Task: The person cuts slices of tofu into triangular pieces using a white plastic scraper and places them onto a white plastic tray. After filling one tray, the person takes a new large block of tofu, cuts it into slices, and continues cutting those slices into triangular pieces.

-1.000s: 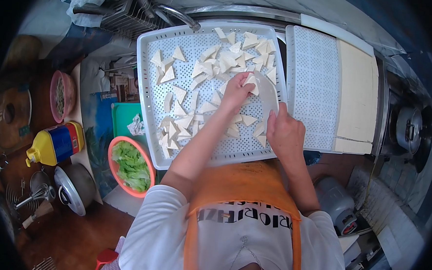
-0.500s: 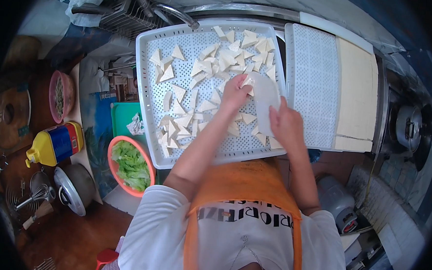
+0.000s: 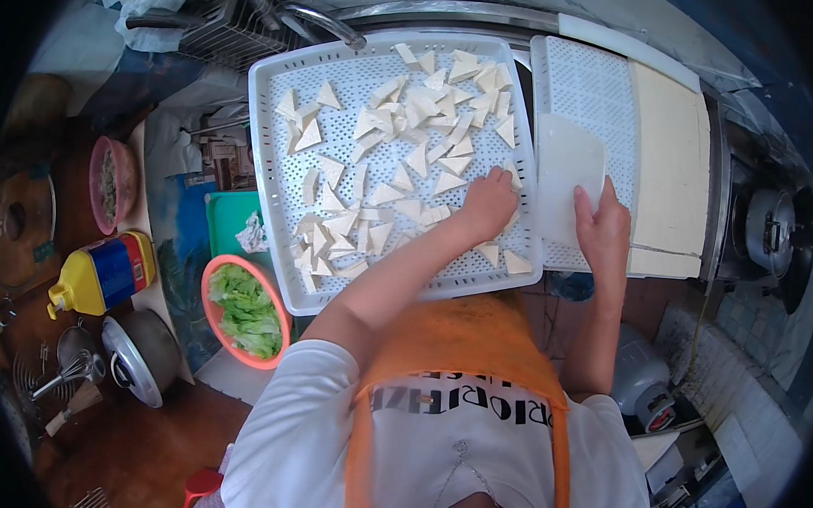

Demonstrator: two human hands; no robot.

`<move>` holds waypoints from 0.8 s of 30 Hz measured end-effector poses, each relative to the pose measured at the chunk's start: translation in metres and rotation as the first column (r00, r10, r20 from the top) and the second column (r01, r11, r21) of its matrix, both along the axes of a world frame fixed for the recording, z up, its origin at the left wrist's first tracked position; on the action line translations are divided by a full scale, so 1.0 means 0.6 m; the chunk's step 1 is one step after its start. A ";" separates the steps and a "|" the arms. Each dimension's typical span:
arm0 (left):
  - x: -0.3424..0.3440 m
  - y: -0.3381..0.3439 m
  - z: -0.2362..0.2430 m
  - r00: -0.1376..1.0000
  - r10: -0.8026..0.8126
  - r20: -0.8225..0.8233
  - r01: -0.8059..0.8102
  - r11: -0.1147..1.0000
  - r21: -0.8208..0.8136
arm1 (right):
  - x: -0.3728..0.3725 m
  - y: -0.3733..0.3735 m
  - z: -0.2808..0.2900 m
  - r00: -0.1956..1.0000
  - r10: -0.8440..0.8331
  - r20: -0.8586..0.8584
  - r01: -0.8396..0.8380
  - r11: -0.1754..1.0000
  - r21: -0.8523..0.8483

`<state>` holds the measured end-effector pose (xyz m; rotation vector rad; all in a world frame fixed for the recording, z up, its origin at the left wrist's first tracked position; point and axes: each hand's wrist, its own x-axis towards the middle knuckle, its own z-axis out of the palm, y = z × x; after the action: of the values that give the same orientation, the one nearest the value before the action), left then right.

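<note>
My right hand (image 3: 603, 223) grips a translucent white plastic scraper (image 3: 567, 166) with a rounded edge, holding it over the perforated white board (image 3: 586, 70) to the right. My left hand (image 3: 490, 206) is in the right part of the large white perforated tray (image 3: 286, 192), fingers bent in next to a pale piece (image 3: 513, 174). Whether it pinches that piece is partly hidden by the fingers. Many white tofu triangles (image 3: 424, 103) lie scattered and heaped in the tray. A pale uncut tofu slab (image 3: 673, 167) lies on the right part of the board.
Left of the tray are a green tray (image 3: 224, 221), an orange basin of lettuce (image 3: 245, 310), a yellow-and-blue jug (image 3: 107, 270) and a lidded pot (image 3: 139, 360). A faucet (image 3: 331, 20) reaches over the tray's back edge. A pot (image 3: 768, 236) stands on the far-right stove.
My right hand has carried the scraper from above the tray rightward over the board. My left hand has moved right and nearer within the tray, away from the scraper.
</note>
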<state>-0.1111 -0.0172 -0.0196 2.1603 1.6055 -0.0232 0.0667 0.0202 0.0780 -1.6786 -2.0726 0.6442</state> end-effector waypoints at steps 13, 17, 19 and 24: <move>-0.066 -0.007 0.018 0.723 0.410 0.556 -0.312 0.912 -0.266 | -0.032 -0.038 0.022 0.996 0.026 0.081 -0.031 0.997 0.066; -0.082 0.014 0.039 -0.009 0.792 0.611 -0.361 0.567 -0.740 | -0.070 -0.062 0.037 0.986 0.124 0.115 -0.135 0.986 0.098; -0.082 0.020 0.040 -0.312 0.790 0.528 -0.286 0.452 -0.845 | -0.086 -0.072 0.040 0.980 0.159 0.121 -0.171 0.980 0.097; -0.089 0.018 0.030 -0.382 0.745 0.546 -0.285 0.467 -0.837 | -0.113 -0.086 0.040 0.961 0.241 0.138 -0.250 0.967 0.052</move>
<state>-0.1642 -0.0061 -0.0017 0.2230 1.2206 1.2100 -0.0011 -0.0313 0.1020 -1.4737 -2.3935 0.5415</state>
